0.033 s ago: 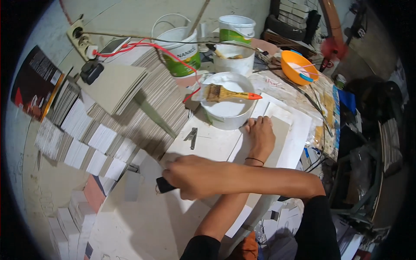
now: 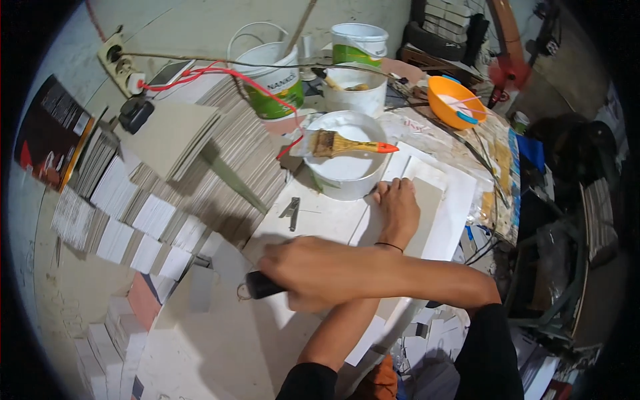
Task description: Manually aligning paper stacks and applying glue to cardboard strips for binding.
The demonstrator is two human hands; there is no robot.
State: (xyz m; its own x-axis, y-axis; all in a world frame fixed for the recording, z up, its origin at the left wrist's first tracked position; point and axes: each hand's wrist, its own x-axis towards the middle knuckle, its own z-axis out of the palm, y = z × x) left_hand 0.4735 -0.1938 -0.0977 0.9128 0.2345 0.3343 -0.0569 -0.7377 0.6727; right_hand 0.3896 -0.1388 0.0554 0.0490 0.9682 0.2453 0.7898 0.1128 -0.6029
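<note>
My forearms cross, the right one over the left. My left hand (image 2: 400, 212) lies on a grey board (image 2: 427, 200) over white sheets, fingers stretched toward its far end, near the bucket of white paste (image 2: 343, 177). Further left, my right hand (image 2: 307, 273) is closed round a black handle (image 2: 262, 285) with a small ring at its outer end. Whatever the handle carries is hidden under the hand. A flat brush (image 2: 347, 144) with a wooden, orange-tipped handle rests across the bucket's rim. Between the hands and the stacked boards lies a small metal clipper (image 2: 291, 213).
Stacks of cut boards (image 2: 230, 150) fill the left side. Behind stand a green-white bucket (image 2: 277, 87), a white tub (image 2: 355, 90) and an orange bowl (image 2: 457, 101). A red cable (image 2: 247, 77) runs from a power strip (image 2: 119, 60). A fan (image 2: 510, 70) stands far right.
My right hand has moved slightly to the right with the black handle, and it is a little blurred. My left hand stays on the board. The whole view has shifted slightly.
</note>
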